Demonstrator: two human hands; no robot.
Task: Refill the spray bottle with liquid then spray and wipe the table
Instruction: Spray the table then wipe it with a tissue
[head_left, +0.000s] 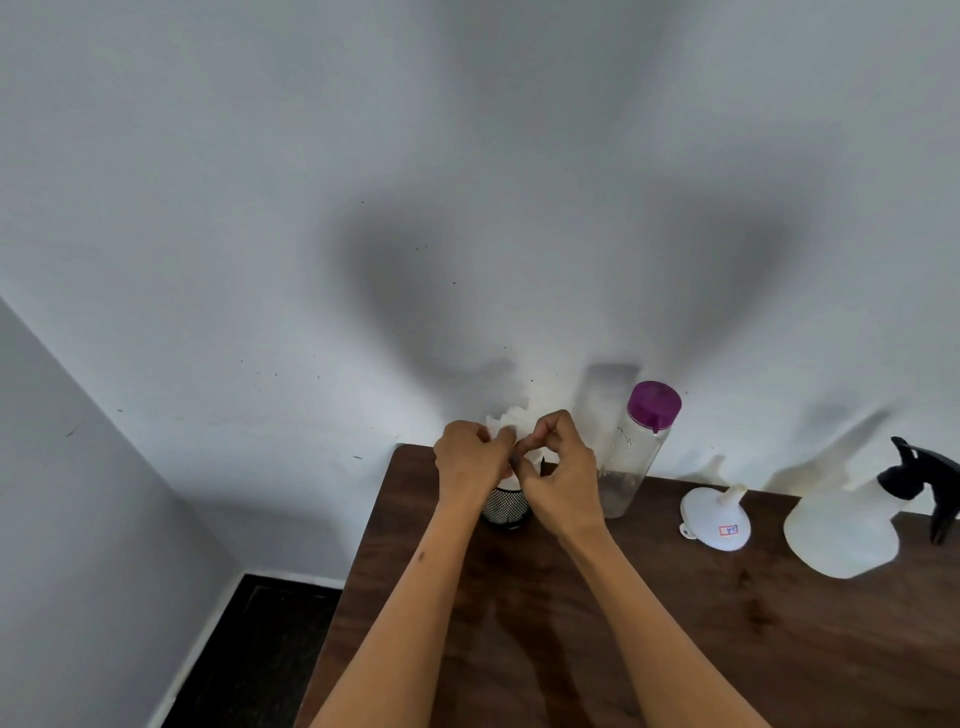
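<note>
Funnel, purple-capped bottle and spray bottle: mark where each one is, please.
funnel (716, 519), head view, on its white cone, which lies mouth-down on the table.
purple-capped bottle (631, 457), head view, on its clear body.
spray bottle (844, 530), head view, on its translucent white body.

You are facing a pale, bluish-white wall (467, 156) marked with small dark specks and scuffs and crossed by soft, broad shadows. To your left a second wall (62, 519) of the same colour meets it at a corner, with a white skirting board (202, 649) running along its foot above a dark floor (260, 660). A dark brown wooden table (727, 649) stands pushed against the wall ahead of you.
</note>
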